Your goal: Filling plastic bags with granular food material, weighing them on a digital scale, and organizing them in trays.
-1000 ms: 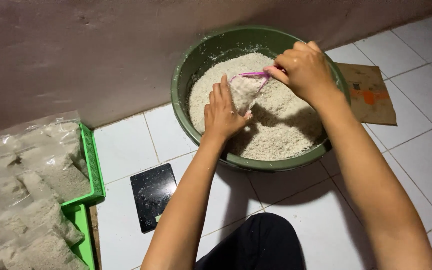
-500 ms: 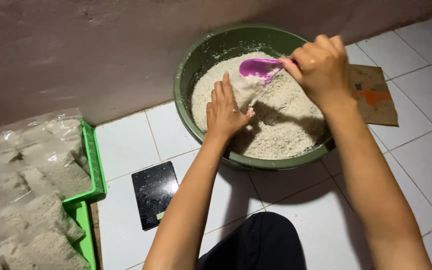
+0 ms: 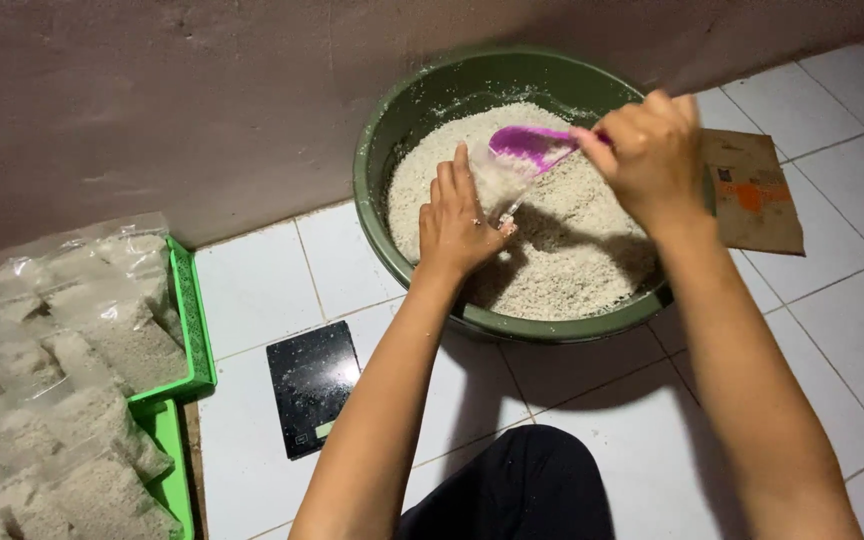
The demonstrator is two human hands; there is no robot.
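Single view only, from the camera worn on my head; no second view to overlap with. It looks steeply down and forward over my outstretched forearms, toward the wall base ahead of me. My dark-clad knee sits at the bottom edge, so the lens is close above my lap. The green basin of rice fills upper centre, near enough that single grains show. My left hand and right hand lie mid-frame over it. The white tiled floor spans the lower frame; the green tray of filled bags is cut off at the left edge.
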